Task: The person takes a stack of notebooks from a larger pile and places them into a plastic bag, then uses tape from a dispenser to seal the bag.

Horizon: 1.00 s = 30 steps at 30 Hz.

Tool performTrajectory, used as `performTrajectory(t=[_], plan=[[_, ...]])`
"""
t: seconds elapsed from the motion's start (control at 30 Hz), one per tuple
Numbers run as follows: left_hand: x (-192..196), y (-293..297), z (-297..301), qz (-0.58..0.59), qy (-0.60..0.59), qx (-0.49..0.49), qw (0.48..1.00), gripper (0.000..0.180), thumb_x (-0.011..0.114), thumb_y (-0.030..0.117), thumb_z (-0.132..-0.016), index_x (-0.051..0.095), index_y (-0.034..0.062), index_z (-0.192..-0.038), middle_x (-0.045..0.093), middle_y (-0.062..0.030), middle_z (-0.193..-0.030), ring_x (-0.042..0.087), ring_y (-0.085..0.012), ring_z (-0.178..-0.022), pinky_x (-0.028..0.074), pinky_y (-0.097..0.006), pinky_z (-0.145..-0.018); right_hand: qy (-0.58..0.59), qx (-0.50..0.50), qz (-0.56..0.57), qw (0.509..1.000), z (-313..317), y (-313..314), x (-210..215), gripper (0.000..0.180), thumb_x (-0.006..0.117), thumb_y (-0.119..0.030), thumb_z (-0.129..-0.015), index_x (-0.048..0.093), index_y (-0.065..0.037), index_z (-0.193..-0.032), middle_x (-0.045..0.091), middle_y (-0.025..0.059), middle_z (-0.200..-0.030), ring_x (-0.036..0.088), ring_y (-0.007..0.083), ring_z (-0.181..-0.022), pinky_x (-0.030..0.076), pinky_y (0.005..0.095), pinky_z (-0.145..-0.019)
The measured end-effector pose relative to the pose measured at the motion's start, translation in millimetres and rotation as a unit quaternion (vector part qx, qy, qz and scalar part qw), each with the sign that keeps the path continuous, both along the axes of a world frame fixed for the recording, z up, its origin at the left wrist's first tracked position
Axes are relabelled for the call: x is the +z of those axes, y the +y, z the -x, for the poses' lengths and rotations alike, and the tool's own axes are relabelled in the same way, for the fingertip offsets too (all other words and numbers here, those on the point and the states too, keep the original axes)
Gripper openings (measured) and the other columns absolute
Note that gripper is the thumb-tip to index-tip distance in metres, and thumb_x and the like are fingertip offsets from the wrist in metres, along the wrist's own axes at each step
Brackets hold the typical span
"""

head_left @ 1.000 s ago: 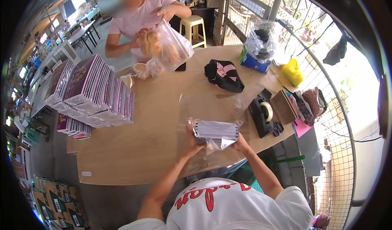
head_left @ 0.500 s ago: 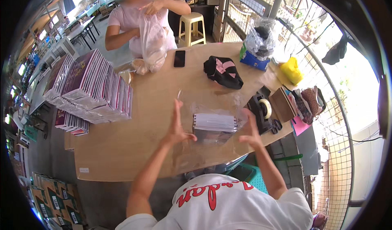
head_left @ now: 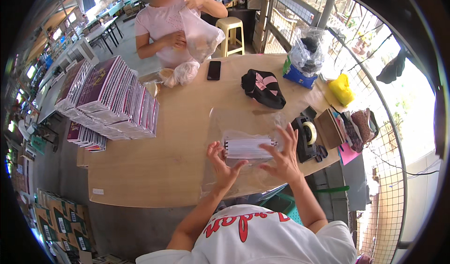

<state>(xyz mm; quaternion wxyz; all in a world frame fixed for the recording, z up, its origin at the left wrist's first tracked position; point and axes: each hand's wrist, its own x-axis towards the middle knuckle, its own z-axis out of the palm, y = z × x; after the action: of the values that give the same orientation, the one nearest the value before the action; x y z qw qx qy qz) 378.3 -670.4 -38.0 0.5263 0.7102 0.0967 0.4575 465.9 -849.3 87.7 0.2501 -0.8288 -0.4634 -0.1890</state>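
Note:
A small stack of spiral-bound notebooks (head_left: 248, 149), page edges up, stands on a spread sheet of clear plastic (head_left: 211, 177) in front of me. My left hand (head_left: 224, 168) is at the stack's left end, thumb stretched out and fingers loosely curled and apart. At the right end, my right hand (head_left: 283, 156) spreads its fingers over the notebooks' corner. Neither hand grips anything that I can see; whether the fingertips touch the stack or the film I cannot tell.
Tall piles of purple-covered notebooks (head_left: 112, 95) stand at the left. A tape dispenser (head_left: 307, 135) and scissors (head_left: 321, 153) lie to the right. Farther back are a phone (head_left: 213, 70), a black pouch (head_left: 263, 88) and a yellow bag (head_left: 341, 89). Opposite, a person handles a plastic bag (head_left: 201, 34).
My hands have come nearer the notebook stack, the left moving right and down, the right bending over its end. The person opposite has lifted the plastic bag off the table.

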Motion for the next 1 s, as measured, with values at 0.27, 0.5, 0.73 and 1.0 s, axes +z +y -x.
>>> performTrajectory(t=[0.27, 0.5, 0.73, 1.0], plan=[[10, 26, 14, -0.281, 0.122, -0.056, 0.950, 0.066, 0.079, 0.060, -0.068, 0.067, 0.0210, -0.120, 0.044, -0.0141, -0.132, 0.043, -0.0336, -0.125, 0.038, -0.049, -0.100, 0.039, 0.089, -0.063, 0.993, -14, -39, 62, 0.027, 0.085, -0.028, -0.063, 0.076, -0.019, -0.086, 0.060, 0.0102, -0.126, 0.048, 0.0381, -0.124, 0.033, 0.0536, -0.105], [79, 86, 3, -0.469, 0.202, -0.281, 0.812, 0.077, 0.066, 0.070, -0.072, 0.059, 0.0241, -0.133, 0.053, -0.0062, -0.129, 0.046, -0.0257, -0.127, 0.032, -0.049, -0.099, 0.070, 0.185, 0.371, 0.907, -54, -6, 83, 0.054, 0.082, -0.018, -0.065, 0.061, -0.015, -0.115, 0.058, 0.0045, -0.115, 0.061, 0.0294, -0.101, 0.046, 0.0440, -0.083], [75, 92, -4, -0.495, 0.214, -0.332, 0.774, 0.084, 0.061, 0.073, -0.076, 0.049, 0.0231, -0.142, 0.050, -0.0056, -0.138, 0.045, -0.0246, -0.130, 0.030, -0.049, -0.100, -0.086, 0.102, 0.252, 0.958, -90, 51, 66, 0.032, 0.077, -0.022, -0.073, 0.066, -0.011, -0.102, 0.064, 0.0068, -0.104, 0.064, 0.0303, -0.097, 0.048, 0.0469, -0.083], [71, 106, -13, -0.542, 0.162, -0.347, 0.748, 0.084, 0.052, 0.079, -0.078, 0.048, 0.0270, -0.144, 0.044, -0.0008, -0.149, 0.041, -0.0230, -0.135, 0.030, -0.048, -0.100, -0.027, 0.236, 0.305, 0.922, -66, 16, 113, 0.012, 0.069, -0.013, -0.077, 0.067, -0.014, -0.090, 0.065, 0.0043, -0.089, 0.066, 0.0230, -0.076, 0.050, 0.0375, -0.064]])
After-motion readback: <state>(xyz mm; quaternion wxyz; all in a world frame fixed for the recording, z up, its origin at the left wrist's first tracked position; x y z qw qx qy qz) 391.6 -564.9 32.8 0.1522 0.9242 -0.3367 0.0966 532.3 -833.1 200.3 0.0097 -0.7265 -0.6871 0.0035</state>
